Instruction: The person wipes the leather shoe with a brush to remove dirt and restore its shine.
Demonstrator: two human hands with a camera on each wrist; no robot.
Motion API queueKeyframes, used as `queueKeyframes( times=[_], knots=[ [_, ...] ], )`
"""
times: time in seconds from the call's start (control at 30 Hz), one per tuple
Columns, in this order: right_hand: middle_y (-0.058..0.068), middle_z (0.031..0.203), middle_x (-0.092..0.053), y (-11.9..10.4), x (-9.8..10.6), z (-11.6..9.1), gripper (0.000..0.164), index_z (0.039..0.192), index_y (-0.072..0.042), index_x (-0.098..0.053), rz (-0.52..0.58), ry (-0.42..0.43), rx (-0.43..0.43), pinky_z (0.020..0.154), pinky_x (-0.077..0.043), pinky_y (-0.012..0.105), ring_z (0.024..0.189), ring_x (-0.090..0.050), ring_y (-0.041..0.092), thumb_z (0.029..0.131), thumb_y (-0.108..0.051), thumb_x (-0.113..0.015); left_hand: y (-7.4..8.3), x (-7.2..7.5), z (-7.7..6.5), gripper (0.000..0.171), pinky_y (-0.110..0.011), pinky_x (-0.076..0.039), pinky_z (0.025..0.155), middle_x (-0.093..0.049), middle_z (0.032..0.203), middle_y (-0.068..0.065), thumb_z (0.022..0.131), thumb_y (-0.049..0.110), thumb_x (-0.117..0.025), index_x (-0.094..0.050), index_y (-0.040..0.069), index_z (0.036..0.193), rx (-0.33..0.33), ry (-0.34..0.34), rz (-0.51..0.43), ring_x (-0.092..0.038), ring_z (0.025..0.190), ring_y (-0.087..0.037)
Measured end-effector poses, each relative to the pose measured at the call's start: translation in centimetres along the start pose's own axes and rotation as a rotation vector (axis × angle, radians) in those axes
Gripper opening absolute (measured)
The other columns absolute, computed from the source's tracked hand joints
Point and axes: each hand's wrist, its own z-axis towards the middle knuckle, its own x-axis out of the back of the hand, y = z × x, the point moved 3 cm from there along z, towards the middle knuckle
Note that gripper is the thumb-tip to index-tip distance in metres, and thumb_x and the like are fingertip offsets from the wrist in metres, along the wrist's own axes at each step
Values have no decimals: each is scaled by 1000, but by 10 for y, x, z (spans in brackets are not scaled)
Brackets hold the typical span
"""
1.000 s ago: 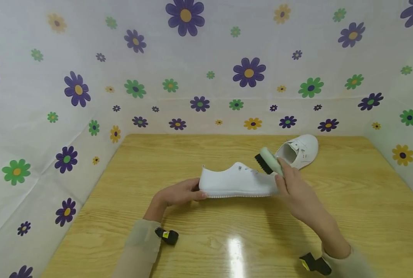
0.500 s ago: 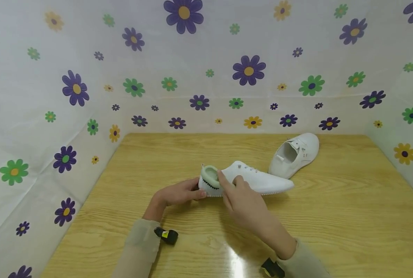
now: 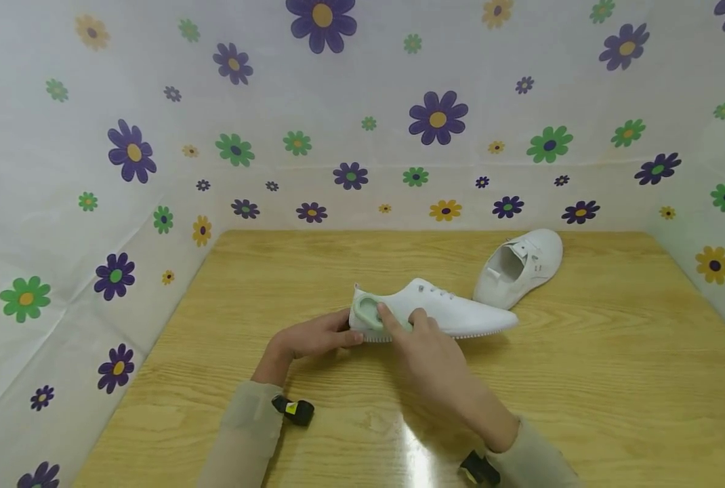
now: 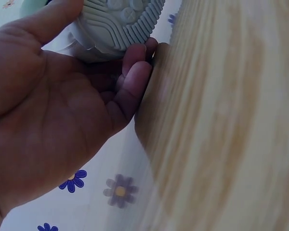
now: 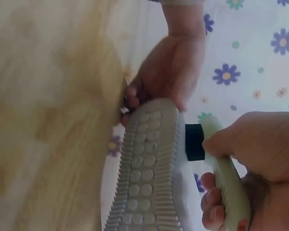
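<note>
White shoe [image 3: 450, 313]: one, held over mid-worktop [image 3: 265, 271], toe to 3 o'clock, studded sole [image 5: 147, 166] showing in right wrist view. Presumably light, soft-sided, firmer underfoot; heel the best hold. Left hand [image 3: 316, 337]: at shoe's 9 o'clock, grip closed about heel. Right hand [image 3: 432, 359]: at 6 o'clock, grip closed round pale-green brush [image 3: 367, 310], likely rigid, bristles [image 5: 194, 143] against heel side. Second shoe [image 3: 521, 268]: 2 o'clock, on worktop.

A hand could pass over the table [image 3: 612, 359] right of the held shoe [image 3: 466, 315], but behind its toe the other shoe [image 3: 541, 256] blocks the way.
</note>
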Motion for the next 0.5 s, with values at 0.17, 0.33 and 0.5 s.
queueKeyframes(
  times=[0.17,0.33,0.5],
  knots=[
    [20,100,-51,12,5,4,64,151,-20,-44,-16,46,-93,50,-42,31,71,-47,24,93,-1,-64,1,1,0,44,-37,-42,91,-52,111,-8,105,34,-50,-41,4,136,5,-2,-10,-49,100,-22],
    [22,100,-52,8,1,6,64,151,-15,-42,23,40,-73,48,-43,31,71,-50,26,93,0,-63,1,1,-1,42,-36,-41,86,-50,105,-6,105,33,-49,-41,3,134,2,4,-11,-48,96,-21],
    [15,93,-49,-6,-5,3,63,152,-16,-42,59,3,44,50,-40,27,68,-44,19,94,-2,-62,2,0,-1,47,-39,-41,100,-53,126,-8,106,28,-49,-37,6,146,-49,-8,2,-50,114,-22]
  ],
)
